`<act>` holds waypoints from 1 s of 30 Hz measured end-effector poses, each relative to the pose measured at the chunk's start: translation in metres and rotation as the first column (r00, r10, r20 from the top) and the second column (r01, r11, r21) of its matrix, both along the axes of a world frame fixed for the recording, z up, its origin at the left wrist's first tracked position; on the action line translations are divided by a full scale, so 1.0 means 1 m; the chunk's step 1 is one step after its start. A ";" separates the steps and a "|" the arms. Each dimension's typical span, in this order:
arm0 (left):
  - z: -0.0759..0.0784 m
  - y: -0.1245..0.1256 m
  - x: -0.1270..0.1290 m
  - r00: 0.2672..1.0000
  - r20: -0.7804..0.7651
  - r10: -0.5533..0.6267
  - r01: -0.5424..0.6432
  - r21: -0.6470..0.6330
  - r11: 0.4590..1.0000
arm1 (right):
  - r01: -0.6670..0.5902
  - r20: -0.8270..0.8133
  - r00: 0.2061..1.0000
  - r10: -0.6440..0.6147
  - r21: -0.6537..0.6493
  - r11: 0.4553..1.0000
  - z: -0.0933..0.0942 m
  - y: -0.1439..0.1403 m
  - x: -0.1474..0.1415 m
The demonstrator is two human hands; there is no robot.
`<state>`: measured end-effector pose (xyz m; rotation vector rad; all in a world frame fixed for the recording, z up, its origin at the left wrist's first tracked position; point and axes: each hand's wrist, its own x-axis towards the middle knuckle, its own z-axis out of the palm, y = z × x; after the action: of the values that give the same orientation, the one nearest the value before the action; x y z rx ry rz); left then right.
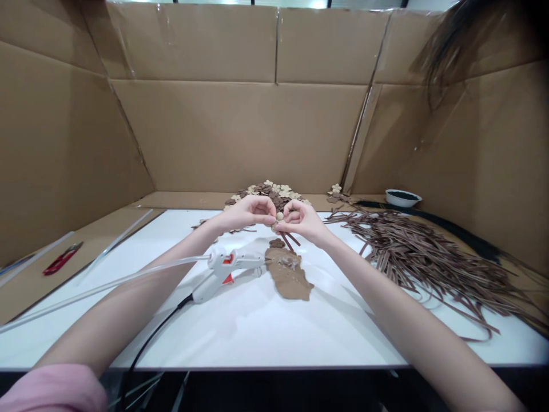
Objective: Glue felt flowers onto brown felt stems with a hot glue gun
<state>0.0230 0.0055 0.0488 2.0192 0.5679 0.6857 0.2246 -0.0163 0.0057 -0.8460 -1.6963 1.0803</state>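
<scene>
Between my two hands, above the middle of the white table, is a small cream flower (280, 216) with dark brown strips (291, 239) hanging below it. My left hand (256, 210) pinches the flower from the left with thumb and forefinger. From the right, my right hand (302, 221) pinches it and the top of the strips. Fingers partly cover the flower. Just below lies a ragged piece of brown cardboard (289, 280) with glue smears, a brown flower (277, 243) at its top edge. A white glue gun (227, 268) stands left of it, nozzle towards the cardboard.
A heap of brown and cream flowers (281, 191) lies behind my hands. Brown strips (412, 246) spread over the right side, near a white bowl (402, 198). A red utility knife (62, 258) lies far left. Cardboard walls (240, 134) enclose the table.
</scene>
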 end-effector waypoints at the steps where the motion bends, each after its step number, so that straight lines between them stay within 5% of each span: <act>1: -0.001 0.001 0.000 1.000 0.006 -0.003 0.003 -0.002 1.000 | 0.000 0.001 1.000 0.000 -0.001 1.000 0.000 0.000 0.000; 30: -0.003 0.004 -0.003 0.996 -0.025 -0.087 0.086 -0.055 0.995 | -0.003 0.005 1.000 0.004 -0.024 1.000 -0.002 -0.002 -0.001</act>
<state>0.0202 0.0096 0.0457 1.9926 0.5066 0.5859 0.2239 -0.0187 0.0042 -0.8615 -1.6927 1.1034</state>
